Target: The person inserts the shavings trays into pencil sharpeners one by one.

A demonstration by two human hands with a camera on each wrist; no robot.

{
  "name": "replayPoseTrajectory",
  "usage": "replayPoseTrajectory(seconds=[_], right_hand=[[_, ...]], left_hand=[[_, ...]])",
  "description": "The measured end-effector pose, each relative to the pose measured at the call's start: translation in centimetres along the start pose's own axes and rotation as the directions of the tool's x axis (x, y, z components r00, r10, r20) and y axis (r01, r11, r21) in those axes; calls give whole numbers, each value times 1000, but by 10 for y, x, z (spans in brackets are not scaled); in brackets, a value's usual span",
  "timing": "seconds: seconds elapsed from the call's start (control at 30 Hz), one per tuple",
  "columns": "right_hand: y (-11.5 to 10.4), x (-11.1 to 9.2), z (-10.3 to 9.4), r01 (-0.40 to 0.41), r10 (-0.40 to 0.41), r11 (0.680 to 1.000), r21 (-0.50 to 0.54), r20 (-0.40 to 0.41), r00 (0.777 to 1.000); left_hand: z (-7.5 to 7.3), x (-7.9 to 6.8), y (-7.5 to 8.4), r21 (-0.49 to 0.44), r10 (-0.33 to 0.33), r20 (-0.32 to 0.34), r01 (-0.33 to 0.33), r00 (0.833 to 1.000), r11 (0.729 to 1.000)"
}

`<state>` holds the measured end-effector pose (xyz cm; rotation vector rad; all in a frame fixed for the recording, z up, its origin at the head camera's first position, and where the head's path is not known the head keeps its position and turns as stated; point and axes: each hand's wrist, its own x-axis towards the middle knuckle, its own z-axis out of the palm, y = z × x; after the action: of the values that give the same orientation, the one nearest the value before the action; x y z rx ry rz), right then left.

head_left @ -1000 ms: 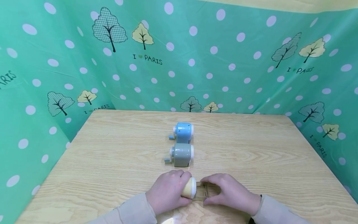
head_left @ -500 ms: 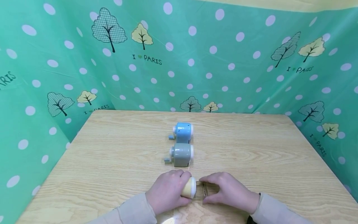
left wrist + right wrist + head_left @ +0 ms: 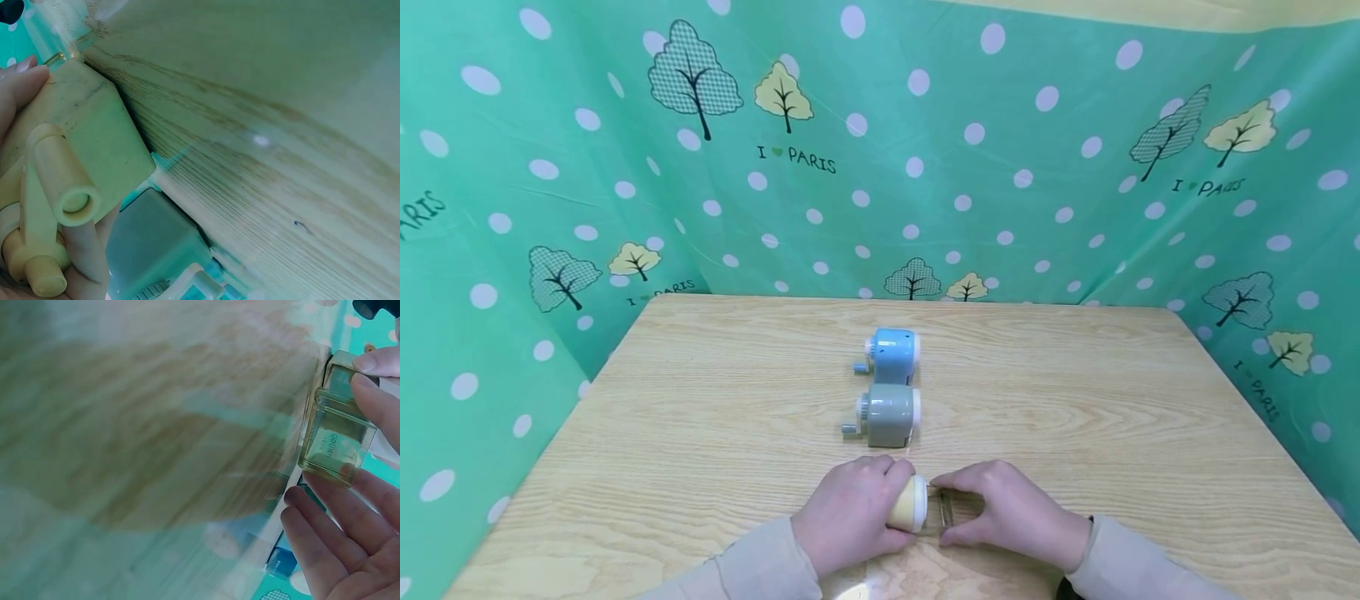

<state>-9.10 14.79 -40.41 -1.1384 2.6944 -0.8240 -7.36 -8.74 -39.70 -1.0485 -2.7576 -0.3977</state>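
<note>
My left hand [image 3: 850,512] grips a pale yellow crank pencil sharpener [image 3: 906,505], its white front facing right, on the near part of the table. In the left wrist view the sharpener's crank handle [image 3: 59,165] sticks out towards the camera. My right hand [image 3: 1007,510] pinches the clear shavings drawer [image 3: 334,440] by its edges, thumb on one side and fingers on the other. Part of the drawer lies inside the sharpener; its outer end [image 3: 946,508] stands out to the right of the white front. My left palm hides most of the yellow body in the head view.
Just beyond my hands stands a grey crank sharpener [image 3: 889,417], with a blue one [image 3: 893,354] behind it. Both cranks point left. A green dotted curtain [image 3: 820,217] hangs round the back and sides of the wooden table [image 3: 1075,375].
My right hand has shifted slightly left with the drawer, so the gap between its outer end and the sharpener is smaller. My left hand has stayed in place.
</note>
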Motion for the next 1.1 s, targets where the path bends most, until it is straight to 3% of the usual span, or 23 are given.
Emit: replayPoseTrajectory(seconds=[0.6, 1.1], right_hand=[[-4, 3, 3, -18, 18, 1000, -2, 3, 1000], [-5, 5, 7, -22, 23, 999, 36, -9, 1000]], left_hand=[[1, 0, -1, -9, 5, 0, -5, 1000, 1000], [2, -1, 0, 5, 16, -36, -16, 999, 1000]])
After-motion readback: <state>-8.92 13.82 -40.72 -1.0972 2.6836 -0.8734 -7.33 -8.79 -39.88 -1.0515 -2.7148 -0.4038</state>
